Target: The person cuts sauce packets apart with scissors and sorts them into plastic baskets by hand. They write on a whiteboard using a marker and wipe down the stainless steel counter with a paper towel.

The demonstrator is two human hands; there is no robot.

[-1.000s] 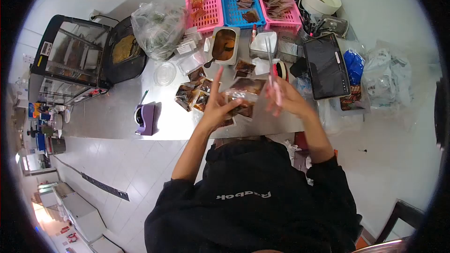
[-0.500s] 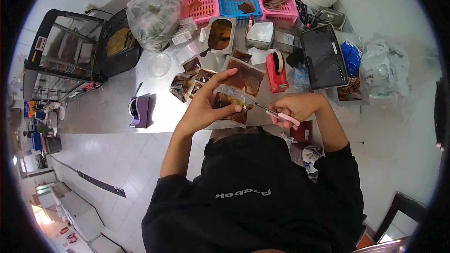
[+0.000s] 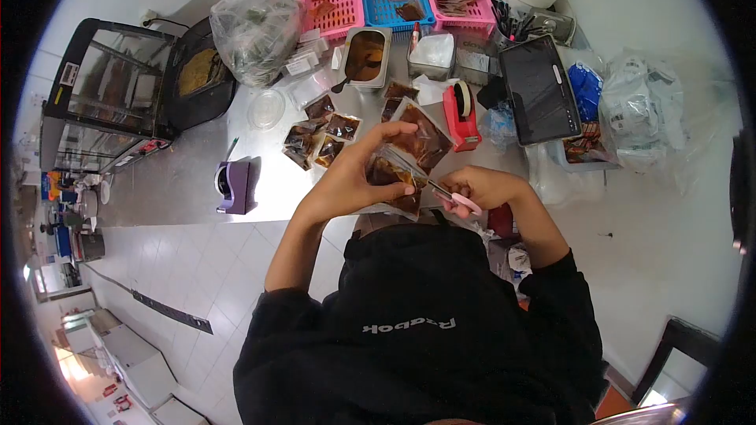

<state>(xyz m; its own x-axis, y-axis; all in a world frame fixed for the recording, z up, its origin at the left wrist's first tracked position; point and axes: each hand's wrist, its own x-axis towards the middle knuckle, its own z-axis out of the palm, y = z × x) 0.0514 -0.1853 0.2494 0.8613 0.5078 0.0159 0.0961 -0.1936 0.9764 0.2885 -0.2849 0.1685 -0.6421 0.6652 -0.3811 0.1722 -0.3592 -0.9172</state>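
My left hand (image 3: 346,177) grips a joined pair of clear sauce sachets filled with dark brown liquid. Its fingers reach over the upper sachet (image 3: 425,140), while the thumb presses on the lower sachet (image 3: 384,170). In my right hand (image 3: 484,186) is a pair of scissors with pink handles (image 3: 466,204). Their blades point left into the seam between the two sachets; how far they have cut is hard to make out. More filled sachets (image 3: 343,126) lie on the steel table left of my hands, and another sachet (image 3: 400,91) is just beyond them.
A red tape dispenser (image 3: 463,130) stands close beyond my right hand, beside a dark tablet (image 3: 540,90). Farther back are a metal sauce pan (image 3: 365,57) with a ladle and pink and blue baskets (image 3: 378,14). A purple tape dispenser (image 3: 235,187) sits at left.
The scissors and my right hand have shifted left, closer to the sachets. The upper sachet has turned and tilts more to the right. My left hand keeps its grip.
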